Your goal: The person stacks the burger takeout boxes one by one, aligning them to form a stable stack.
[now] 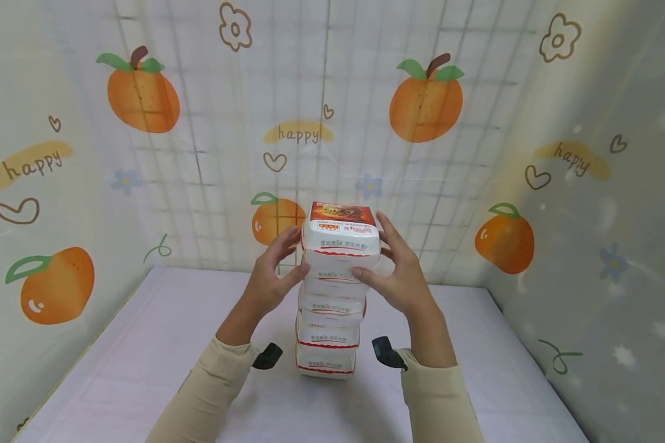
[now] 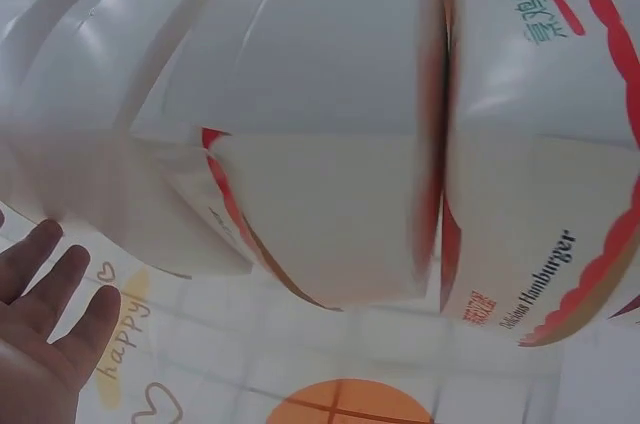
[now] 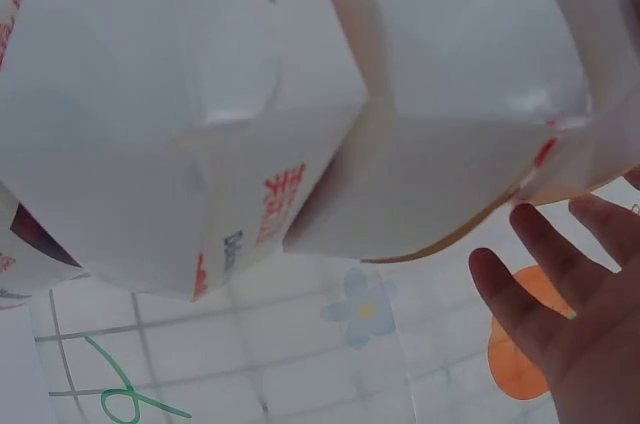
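A tall stack of several white-and-red hamburger boxes stands on the table, its tiers not quite in line. On top lies a box with a burger picture on its lid. My left hand is at the stack's upper left side, thumb by the front edge of the box below the top. Opposite it, my right hand has its thumb against the front and its fingers along the right side. In both wrist views the left fingers and right fingers are spread and fairly straight, tips beside the boxes.
The stack stands on a pale table with side edges running toward me. Behind and at both sides hangs a white curtain printed with oranges, hearts and "happy". A dark wrist camera sits by the right cuff, another dark camera by the left.
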The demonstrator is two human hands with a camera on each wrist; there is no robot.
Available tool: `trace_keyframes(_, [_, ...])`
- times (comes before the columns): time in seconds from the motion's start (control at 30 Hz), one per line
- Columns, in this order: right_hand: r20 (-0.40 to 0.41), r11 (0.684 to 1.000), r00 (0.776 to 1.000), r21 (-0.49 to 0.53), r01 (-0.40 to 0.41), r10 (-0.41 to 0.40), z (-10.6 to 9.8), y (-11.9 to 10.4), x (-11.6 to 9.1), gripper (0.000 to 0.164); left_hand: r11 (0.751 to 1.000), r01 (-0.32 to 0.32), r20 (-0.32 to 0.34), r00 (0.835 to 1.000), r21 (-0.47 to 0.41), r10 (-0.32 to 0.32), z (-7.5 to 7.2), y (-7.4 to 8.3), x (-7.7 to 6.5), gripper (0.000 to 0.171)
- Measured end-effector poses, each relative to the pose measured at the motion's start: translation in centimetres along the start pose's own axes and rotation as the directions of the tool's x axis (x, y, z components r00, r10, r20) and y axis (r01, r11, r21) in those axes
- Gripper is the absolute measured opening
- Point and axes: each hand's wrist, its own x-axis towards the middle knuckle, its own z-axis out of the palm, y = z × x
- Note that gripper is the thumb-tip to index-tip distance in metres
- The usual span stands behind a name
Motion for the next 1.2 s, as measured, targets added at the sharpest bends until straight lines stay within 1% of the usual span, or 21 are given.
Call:
trace_keyframes(0.13, [0.004,1.0,1.0,0.0,0.003,-0.003,-0.4,-1.6,-0.3,0.095,1.0,-0.005,-0.002,1.0,0.002,0.005,0.3,-2.1,0.1,0.069])
trace_keyframes(0.17, [0.006,1.0,1.0,-0.002,0.005,-0.005,-0.4,-1.9,-0.3,0.095,1.0,-0.009,-0.004,1.0,0.001,0.009,0.3,-2.4,0.0,0.069])
trace_keyframes(0.37, [0.018,1.0,1.0,0.021,0.008,-0.009,-0.4,-1.8,-0.3,0.097,0.999,-0.039,-0.013,0.999,-0.007,0.038,0.3,-3.2,0.0,0.068])
trace_keyframes(0.47, [0.018,1.0,1.0,0.023,0.007,-0.007,-0.4,-2.0,-0.3,0.094,0.998,-0.053,-0.011,0.999,-0.015,0.053,0.3,-3.2,0.2,0.068])
trace_keyframes(0.57, [0.02,1.0,1.0,0.011,0.007,-0.008,-0.4,-1.9,-0.2,0.093,0.999,-0.051,-0.009,0.999,-0.015,0.051,0.3,-3.1,0.3,0.069])
trace_keyframes(0.8, [0.018,1.0,1.0,-0.009,0.009,-0.009,-0.7,-2.1,0.0,0.091,1.0,-0.009,0.004,1.0,-0.004,0.009,0.4,-2.9,0.7,0.069])
trace_keyframes(0.97, [0.01,1.0,1.0,-0.002,0.027,-0.027,-0.9,-2.2,0.3,0.089,0.999,-0.037,-0.001,0.999,-0.005,0.037,0.5,-2.8,1.2,0.065])
trace_keyframes(1.03, [0.009,1.0,1.0,0.002,0.026,-0.026,-0.8,-1.1,0.6,0.091,0.999,-0.049,-0.004,0.999,-0.005,0.049,0.6,-2.8,1.2,0.065])
trace_keyframes(1.1, [0.011,1.0,1.0,-0.002,0.014,-0.014,-0.6,0.0,0.7,0.093,0.999,-0.039,0.001,0.999,-0.021,0.039,0.5,-2.0,1.2,0.064])
trace_keyframes(1.2, [0.009,1.0,1.0,-0.004,0.0,0.0,-0.3,1.6,0.9,0.095,1.0,-0.017,0.004,1.0,-0.024,0.017,0.5,-0.8,1.0,0.063])
